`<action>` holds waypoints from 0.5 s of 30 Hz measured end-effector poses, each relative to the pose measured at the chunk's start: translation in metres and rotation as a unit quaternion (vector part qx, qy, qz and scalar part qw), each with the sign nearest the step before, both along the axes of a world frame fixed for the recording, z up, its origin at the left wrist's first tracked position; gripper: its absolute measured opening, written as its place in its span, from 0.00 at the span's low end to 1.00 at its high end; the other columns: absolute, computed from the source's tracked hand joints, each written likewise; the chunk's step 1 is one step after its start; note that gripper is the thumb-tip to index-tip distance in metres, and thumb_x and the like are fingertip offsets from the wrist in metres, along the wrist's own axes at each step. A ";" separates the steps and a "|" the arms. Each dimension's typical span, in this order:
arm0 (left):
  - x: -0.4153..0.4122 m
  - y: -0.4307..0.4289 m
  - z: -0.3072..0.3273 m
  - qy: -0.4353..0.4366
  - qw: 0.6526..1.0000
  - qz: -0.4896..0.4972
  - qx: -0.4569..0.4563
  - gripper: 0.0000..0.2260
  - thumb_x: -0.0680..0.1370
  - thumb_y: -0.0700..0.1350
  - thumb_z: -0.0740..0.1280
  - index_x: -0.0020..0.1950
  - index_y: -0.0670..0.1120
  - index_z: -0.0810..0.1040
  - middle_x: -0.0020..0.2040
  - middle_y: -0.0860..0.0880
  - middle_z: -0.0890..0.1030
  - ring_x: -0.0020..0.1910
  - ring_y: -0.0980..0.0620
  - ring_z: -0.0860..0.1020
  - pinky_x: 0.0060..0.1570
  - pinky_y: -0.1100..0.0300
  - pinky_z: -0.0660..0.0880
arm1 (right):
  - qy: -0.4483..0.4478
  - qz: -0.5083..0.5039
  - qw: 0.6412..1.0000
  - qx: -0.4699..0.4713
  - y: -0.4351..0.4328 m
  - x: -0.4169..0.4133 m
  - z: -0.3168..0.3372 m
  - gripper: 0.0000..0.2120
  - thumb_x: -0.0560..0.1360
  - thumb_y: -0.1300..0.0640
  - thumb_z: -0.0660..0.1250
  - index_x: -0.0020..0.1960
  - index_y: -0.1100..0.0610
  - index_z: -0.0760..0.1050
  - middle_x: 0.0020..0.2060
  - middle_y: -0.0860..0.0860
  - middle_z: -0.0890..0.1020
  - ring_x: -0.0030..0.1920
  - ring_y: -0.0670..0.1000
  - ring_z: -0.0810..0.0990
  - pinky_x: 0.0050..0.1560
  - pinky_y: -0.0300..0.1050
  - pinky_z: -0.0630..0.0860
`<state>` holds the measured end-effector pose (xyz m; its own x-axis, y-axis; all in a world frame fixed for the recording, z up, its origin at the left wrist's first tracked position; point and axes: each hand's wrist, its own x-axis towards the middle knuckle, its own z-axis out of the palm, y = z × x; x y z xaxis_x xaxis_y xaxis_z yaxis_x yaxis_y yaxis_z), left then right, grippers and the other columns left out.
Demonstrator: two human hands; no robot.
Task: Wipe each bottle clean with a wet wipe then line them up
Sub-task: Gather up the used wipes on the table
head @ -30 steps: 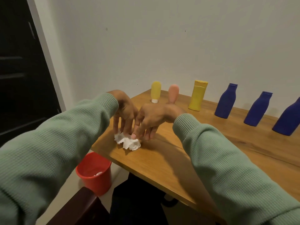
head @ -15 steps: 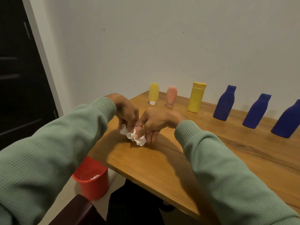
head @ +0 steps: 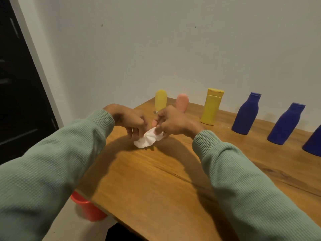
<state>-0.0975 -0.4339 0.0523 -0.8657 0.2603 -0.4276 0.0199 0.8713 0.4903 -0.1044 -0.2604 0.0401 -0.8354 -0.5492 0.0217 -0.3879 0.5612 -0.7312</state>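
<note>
A crumpled white wet wipe (head: 146,139) is held just above the wooden table (head: 156,180), near its far left corner. My left hand (head: 131,121) and my right hand (head: 169,122) both pinch it from either side with curled fingers. Along the back edge stand a small yellow tube (head: 160,100), a pink tube (head: 182,101) partly behind my right hand, a tall yellow bottle (head: 211,106) and three dark blue bottles (head: 246,116), (head: 284,124), (head: 313,141), the last cut off by the frame edge.
A red bucket (head: 88,208) sits on the floor below the table's left edge. A dark door (head: 19,87) fills the left side. A plain wall runs behind the bottles.
Both hands have closed on the wipe and lifted it off the table, gathering it between them. The view has shifted slightly.
</note>
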 end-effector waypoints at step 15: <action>-0.063 -0.051 -0.021 -0.081 0.978 0.116 0.155 0.07 0.69 0.39 0.67 0.46 0.41 0.78 0.43 0.42 0.79 0.39 0.50 0.78 0.38 0.59 0.76 | -0.190 0.057 0.980 -0.020 -0.034 -0.060 -0.012 0.15 0.70 0.66 0.72 0.56 0.61 0.75 0.43 0.57 0.81 0.38 0.53 0.83 0.38 0.47 0.83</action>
